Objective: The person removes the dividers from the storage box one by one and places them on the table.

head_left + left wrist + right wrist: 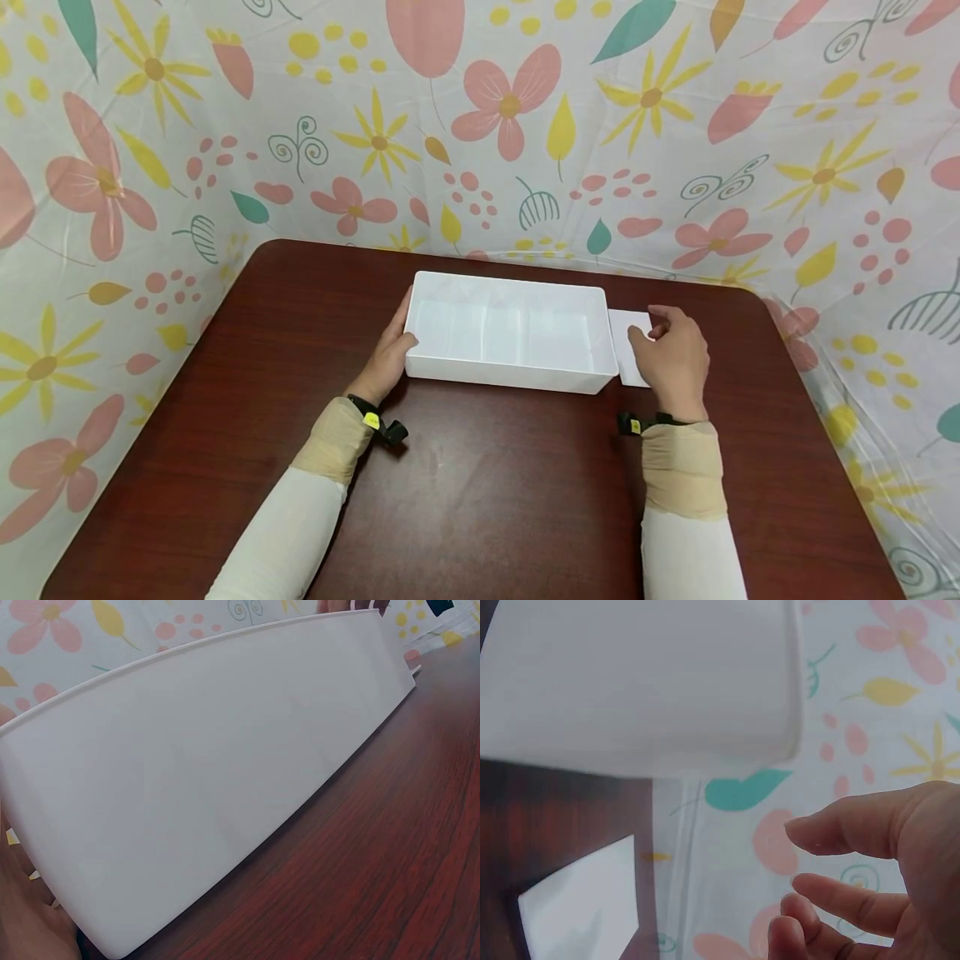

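A long white rectangular plastic bin stands on the brown table with its open top upward. My left hand holds its left end, thumb at the front corner and the other fingers along the left wall. In the left wrist view the bin's long side fills most of the frame, with part of that hand at the lower left. A flat white card-like piece lies against the bin's right end. Over its right edge hovers my right hand, thumb and fingers apart with nothing between them.
The dark brown wooden table extends around the bin on every side. Behind it and at the sides hangs a flower-patterned sheet. A small black wrist camera juts inward from the left wrist, and another from the right.
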`<state>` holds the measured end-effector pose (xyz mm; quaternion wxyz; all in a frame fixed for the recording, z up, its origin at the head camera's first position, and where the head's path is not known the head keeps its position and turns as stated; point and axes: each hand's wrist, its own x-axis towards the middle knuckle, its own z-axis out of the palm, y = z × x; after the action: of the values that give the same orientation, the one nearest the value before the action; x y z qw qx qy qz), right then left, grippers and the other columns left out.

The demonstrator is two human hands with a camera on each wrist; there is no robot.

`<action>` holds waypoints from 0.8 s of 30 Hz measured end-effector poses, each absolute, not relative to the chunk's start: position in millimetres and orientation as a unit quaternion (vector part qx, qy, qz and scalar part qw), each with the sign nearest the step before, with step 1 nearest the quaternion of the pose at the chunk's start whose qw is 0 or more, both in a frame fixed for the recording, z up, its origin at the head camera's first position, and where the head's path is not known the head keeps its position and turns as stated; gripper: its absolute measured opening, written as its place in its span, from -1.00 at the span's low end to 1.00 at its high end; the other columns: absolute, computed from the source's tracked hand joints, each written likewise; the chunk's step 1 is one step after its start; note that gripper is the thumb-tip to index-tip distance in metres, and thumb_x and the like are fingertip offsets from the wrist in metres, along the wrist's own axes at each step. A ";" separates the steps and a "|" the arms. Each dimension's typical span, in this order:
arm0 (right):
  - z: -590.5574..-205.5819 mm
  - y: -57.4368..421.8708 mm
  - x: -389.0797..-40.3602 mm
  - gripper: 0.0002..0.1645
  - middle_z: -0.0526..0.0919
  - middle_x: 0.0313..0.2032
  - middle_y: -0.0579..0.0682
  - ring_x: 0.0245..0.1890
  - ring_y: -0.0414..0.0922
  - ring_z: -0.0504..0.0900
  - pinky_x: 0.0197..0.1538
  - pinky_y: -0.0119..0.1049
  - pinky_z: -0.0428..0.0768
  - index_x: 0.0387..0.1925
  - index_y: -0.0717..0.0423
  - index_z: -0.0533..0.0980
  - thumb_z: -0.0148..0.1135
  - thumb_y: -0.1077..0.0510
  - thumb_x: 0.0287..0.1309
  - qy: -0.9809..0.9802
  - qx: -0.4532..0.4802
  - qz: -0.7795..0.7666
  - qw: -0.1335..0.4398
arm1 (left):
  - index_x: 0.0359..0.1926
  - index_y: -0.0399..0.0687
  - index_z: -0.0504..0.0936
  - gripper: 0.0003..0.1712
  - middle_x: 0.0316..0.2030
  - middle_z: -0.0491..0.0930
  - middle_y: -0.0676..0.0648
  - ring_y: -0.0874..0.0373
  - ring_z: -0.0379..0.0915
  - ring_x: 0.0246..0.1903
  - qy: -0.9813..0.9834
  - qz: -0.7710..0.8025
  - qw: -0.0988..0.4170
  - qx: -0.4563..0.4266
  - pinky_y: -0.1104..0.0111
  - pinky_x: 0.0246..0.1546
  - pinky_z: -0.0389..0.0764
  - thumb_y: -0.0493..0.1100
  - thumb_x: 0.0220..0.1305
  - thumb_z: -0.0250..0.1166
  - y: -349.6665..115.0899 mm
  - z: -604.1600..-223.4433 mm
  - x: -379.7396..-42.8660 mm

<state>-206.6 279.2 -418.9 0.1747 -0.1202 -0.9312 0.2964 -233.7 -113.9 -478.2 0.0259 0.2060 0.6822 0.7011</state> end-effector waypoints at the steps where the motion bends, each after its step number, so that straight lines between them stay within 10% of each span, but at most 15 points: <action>1: -418.6 277.6 -206.6 -0.45 0.50 -0.38 0.09 -0.44 0.02 0.39 -0.35 -0.08 0.32 0.17 0.13 0.50 0.20 0.02 0.15 -0.930 -0.117 0.298 0.180 | 0.52 -0.16 -0.25 -0.05 0.51 -0.28 -0.13 0.11 -0.35 0.41 0.683 0.700 0.025 0.207 -0.02 0.34 -0.18 -0.51 0.07 -0.19 -113.9 -478.3 -234.0; 24: -429.0 189.8 -207.4 -0.52 0.53 -0.36 0.05 -0.37 -0.06 0.49 -0.37 -0.10 0.46 0.12 0.11 0.53 0.23 0.01 0.21 -0.925 0.091 0.314 0.191 | 0.52 -0.17 -0.27 -0.06 0.51 -0.29 -0.15 0.10 -0.36 0.41 0.680 0.703 0.025 0.208 -0.04 0.34 -0.20 -0.50 0.10 -0.20 -114.0 -477.4 -232.4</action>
<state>-207.4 189.8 -429.0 0.1911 0.0915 -0.9253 0.3144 -232.4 -114.0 -477.4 0.0249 0.2083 0.6800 0.7025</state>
